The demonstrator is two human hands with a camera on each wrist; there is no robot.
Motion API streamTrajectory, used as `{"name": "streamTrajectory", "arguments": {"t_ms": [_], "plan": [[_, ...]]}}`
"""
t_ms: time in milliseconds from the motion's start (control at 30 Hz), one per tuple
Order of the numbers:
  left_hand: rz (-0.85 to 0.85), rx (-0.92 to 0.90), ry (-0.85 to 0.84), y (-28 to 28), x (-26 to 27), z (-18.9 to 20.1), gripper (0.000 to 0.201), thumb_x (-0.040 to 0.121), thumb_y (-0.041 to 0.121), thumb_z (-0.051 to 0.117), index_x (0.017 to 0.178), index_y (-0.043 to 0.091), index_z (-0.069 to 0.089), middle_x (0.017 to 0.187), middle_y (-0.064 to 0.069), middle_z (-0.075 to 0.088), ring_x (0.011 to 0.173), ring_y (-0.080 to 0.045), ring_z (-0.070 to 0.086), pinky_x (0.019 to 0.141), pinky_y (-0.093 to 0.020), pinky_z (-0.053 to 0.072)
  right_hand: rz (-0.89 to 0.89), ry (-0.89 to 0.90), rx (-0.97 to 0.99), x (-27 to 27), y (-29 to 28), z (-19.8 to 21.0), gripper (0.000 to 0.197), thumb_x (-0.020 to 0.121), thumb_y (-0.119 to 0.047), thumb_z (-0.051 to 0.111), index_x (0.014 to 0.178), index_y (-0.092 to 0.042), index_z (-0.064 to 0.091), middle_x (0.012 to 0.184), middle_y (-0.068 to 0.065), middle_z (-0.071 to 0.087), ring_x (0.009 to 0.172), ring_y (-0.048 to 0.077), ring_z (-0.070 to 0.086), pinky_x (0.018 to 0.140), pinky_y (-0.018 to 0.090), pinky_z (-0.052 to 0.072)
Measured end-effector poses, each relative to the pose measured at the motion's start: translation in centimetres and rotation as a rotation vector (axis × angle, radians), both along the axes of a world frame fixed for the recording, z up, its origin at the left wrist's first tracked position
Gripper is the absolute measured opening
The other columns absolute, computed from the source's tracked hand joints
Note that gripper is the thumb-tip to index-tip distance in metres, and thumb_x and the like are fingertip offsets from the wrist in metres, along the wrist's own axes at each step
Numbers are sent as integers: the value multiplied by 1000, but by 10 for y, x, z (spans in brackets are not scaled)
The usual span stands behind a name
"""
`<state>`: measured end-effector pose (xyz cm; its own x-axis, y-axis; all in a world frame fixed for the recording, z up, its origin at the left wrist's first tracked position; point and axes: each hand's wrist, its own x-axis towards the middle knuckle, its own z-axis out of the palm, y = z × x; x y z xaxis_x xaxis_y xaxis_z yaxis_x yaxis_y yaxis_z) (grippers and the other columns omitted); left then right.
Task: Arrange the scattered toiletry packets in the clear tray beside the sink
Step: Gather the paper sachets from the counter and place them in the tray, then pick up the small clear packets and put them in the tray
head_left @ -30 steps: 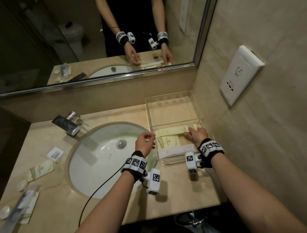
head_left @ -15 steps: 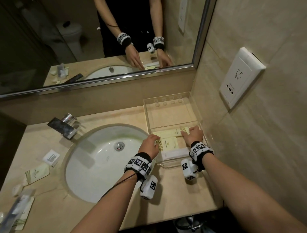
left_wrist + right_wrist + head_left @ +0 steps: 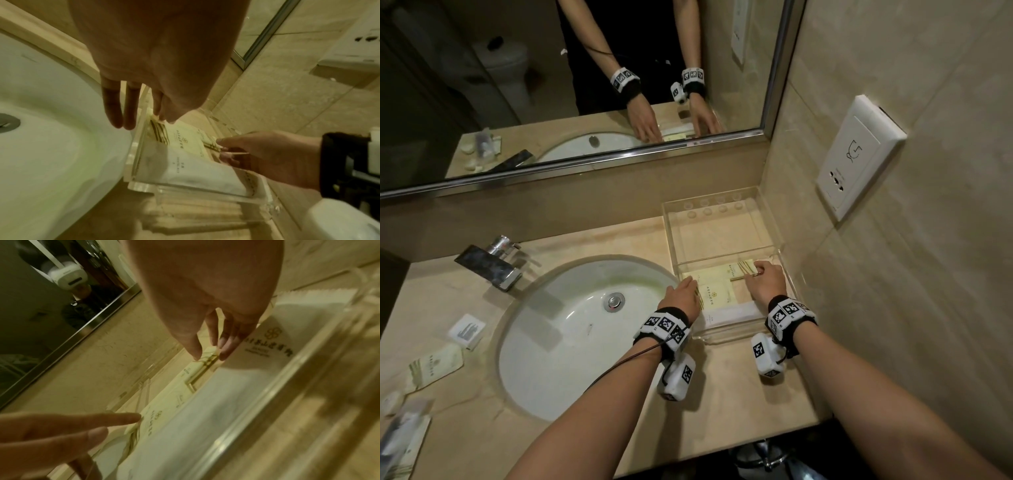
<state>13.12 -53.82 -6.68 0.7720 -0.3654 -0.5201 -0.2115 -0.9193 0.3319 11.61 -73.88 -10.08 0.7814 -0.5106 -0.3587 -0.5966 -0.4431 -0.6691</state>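
The clear tray (image 3: 719,236) stands right of the sink, its far compartment bare. In the near compartment lie a long yellow packet (image 3: 717,272), a squarer yellow packet (image 3: 715,294) and a long white packet (image 3: 732,313). My left hand (image 3: 690,282) reaches over the tray's left wall (image 3: 139,146), straight fingers touching the yellow packet's striped end (image 3: 160,131). My right hand (image 3: 756,270) is at the right end, thumb and fingers pinching the narrow yellow packet (image 3: 207,358). More packets lie left of the sink: a white square one (image 3: 465,330), a yellow one (image 3: 434,365) and a clear-wrapped one (image 3: 397,442).
The oval sink basin (image 3: 544,346) fills the middle of the counter, with a chrome faucet (image 3: 493,263) behind it. A tiled wall with a white socket plate (image 3: 859,154) stands close to the tray's right side. Small round soaps (image 3: 390,401) lie at the far left.
My left hand has moved from above the sink rim to the tray's left end and straightened its fingers onto the packet. My right hand has stayed on the narrow packet.
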Motion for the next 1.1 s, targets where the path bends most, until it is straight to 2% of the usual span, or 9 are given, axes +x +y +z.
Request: {"name": "streamTrajectory", "arguments": {"t_ms": [100, 200, 333, 467, 567, 700, 800, 933, 1100], "plan": [[133, -159, -84, 5, -1, 5, 39, 99, 17, 39, 136, 12, 46, 150, -6, 38, 129, -34, 42, 107, -42, 37, -9, -33, -15, -5, -1, 9, 48, 88, -22, 69, 131, -10, 53, 137, 14, 45, 115, 30, 58, 102, 35, 46], [419, -412, -145, 16, -3, 16, 25, 96, 20, 49, 117, 11, 60, 114, -8, 65, 105, -25, 61, 90, -35, 49, -38, -111, 6, -6, 7, 27, 38, 87, -22, 70, 121, -12, 57, 127, 11, 50, 102, 24, 59, 89, 31, 47], [676, -644, -30, 42, -13, 27, 16, 95, 19, 52, 99, 11, 66, 86, -3, 71, 75, -19, 63, 70, -30, 49, 10, -238, 174, -6, 34, 51, 25, 86, -22, 70, 109, -13, 64, 110, 5, 65, 97, 17, 61, 80, 24, 44], [841, -715, 2, 89, -36, 35, 16, 94, 18, 52, 97, 10, 65, 81, -4, 69, 62, -16, 60, 52, -24, 42, 135, -280, 330, -4, 78, 68, 20, 86, -25, 70, 103, -15, 68, 100, -1, 69, 95, 18, 67, 85, 32, 54], [960, -708, -41, 134, -54, 38, 16, 93, 18, 52, 96, 10, 66, 80, -5, 70, 59, -17, 59, 51, -23, 41, 251, -277, 383, 4, 120, 75, 16, 86, -24, 70, 100, -15, 69, 97, -2, 70, 94, 18, 67, 86, 33, 55], [1153, -724, -77, 196, -82, 46, 13, 93, 15, 51, 91, 11, 63, 77, -5, 68, 56, -16, 57, 50, -23, 40, 447, -248, 456, 7, 186, 81, 14, 88, -22, 69, 98, -13, 68, 90, -1, 68, 87, 19, 67, 71, 24, 51], [1272, -721, -119, 240, -102, 52, 13, 93, 14, 51, 86, 15, 61, 76, -3, 67, 56, -16, 56, 50, -23, 40, 569, -211, 474, 5, 238, 79, 9, 88, -20, 69, 93, -13, 69, 90, 3, 70, 84, 22, 68, 74, 29, 51], [1432, -702, -158, 296, -130, 55, 12, 95, 13, 50, 92, 10, 62, 75, -2, 66, 55, -16, 55, 46, -21, 42, 705, -145, 512, -2, 301, 75, 12, 88, -20, 69, 94, -9, 70, 93, 9, 71, 76, 19, 68, 71, 27, 49], [1592, -693, -204, 356, -169, 54, 13, 95, 12, 51, 99, 7, 61, 78, -4, 65, 57, -14, 55, 38, -17, 44, 841, -71, 532, -15, 377, 70, 9, 86, -21, 69, 91, -12, 71, 90, 8, 73, 79, 23, 71, 70, 25, 48]]}}
